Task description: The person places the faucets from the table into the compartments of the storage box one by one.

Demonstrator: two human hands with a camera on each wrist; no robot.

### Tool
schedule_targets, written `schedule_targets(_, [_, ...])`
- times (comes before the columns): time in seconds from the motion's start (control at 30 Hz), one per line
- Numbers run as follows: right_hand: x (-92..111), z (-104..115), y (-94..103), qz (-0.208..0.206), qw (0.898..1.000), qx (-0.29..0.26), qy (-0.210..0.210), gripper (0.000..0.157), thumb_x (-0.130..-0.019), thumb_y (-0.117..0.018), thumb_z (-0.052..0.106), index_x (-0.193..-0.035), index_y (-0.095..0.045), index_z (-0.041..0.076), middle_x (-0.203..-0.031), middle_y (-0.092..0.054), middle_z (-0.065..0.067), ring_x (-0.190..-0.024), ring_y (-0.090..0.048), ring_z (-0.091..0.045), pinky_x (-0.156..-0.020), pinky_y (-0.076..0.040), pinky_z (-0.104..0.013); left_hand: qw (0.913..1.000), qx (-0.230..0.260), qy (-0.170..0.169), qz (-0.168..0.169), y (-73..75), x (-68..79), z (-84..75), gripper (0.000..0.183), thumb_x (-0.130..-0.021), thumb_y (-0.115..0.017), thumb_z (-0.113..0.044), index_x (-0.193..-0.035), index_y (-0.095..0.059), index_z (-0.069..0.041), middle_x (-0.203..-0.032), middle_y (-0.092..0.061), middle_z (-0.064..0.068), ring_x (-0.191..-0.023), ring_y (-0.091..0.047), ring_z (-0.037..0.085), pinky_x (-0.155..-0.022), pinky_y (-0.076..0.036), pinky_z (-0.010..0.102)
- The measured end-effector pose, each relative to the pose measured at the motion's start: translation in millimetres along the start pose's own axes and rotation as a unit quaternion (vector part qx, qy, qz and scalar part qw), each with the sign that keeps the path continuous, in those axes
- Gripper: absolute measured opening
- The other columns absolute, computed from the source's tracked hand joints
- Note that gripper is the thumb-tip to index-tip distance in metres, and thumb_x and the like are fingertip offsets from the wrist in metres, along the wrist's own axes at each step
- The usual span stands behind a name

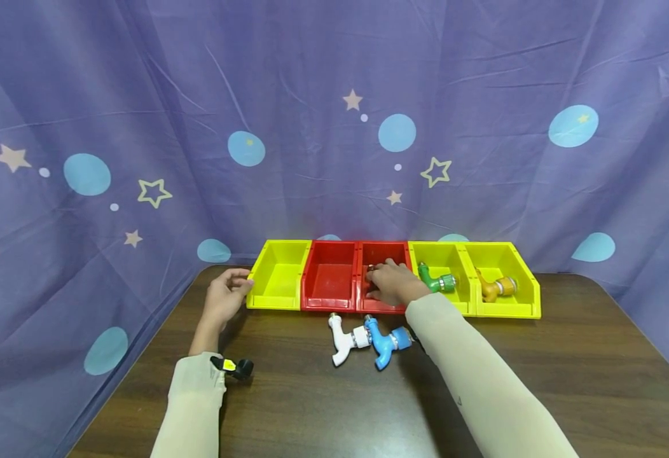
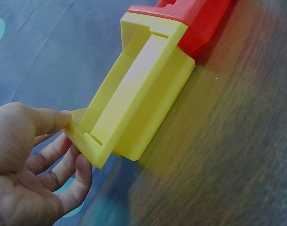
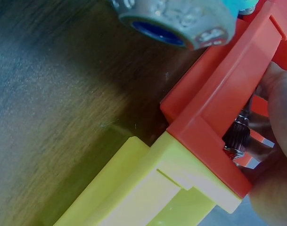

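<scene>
My left hand (image 1: 226,296) is at the left end of the bin row and pinches the side wall of the leftmost yellow bin (image 2: 152,89) between thumb and fingers. My right hand (image 1: 394,283) reaches into the second red bin (image 3: 218,108), its fingers curled about a tap with a dark, ribbed knob (image 3: 237,135); the hand and bin wall hide most of this tap. On the table in front of the red bins lie a white tap (image 1: 343,340) and a blue tap (image 1: 385,343), side by side.
A green tap (image 1: 437,280) lies in the yellow bin right of my right hand, an orange tap (image 1: 496,288) in the rightmost one. The first red bin (image 1: 330,283) adjoins the leftmost yellow bin. Behind the brown table (image 1: 311,413) hangs a purple curtain (image 1: 311,127).
</scene>
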State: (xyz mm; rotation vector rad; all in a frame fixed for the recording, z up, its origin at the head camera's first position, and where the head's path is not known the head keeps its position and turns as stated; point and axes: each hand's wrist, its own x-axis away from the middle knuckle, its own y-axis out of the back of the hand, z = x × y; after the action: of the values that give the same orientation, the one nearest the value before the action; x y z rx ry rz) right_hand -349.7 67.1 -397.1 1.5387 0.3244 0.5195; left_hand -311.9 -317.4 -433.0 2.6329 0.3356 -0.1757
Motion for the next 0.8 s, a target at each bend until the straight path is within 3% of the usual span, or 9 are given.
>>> schedule_targets(0.37, [1.5, 0.4, 1.1, 0.003, 1.0, 0.009, -0.001, 0.046, -0.094, -0.072, 0.043, -0.132, -0.066, 0.016, -0.129, -0.064, -0.007, -0.114, -0.05, -0.027, -0.102, -0.045, -0.047, 1.0, -0.001, 0.002, -0.009, -1.2, 1.4, -1.0, 0.031, -0.1, -0.068, -0.014, -0.129, -0.062, -0.003, -0.109, -0.066, 0.017, -0.091, -0.062, 0.023, -0.07, -0.057, 0.024])
schedule_targets(0.8, [5.2, -1.4, 1.0, -0.016, 1.0, 0.021, 0.004, 0.057, -0.095, -0.071, 0.044, -0.144, -0.059, 0.016, -0.139, -0.059, -0.009, -0.125, -0.048, -0.03, -0.113, -0.036, -0.056, 1.0, 0.001, 0.0, -0.005, -0.4, 0.2, 1.5, 0.033, -0.1, -0.068, -0.015, -0.13, -0.062, -0.003, -0.11, -0.066, 0.017, -0.092, -0.062, 0.022, -0.071, -0.057, 0.024])
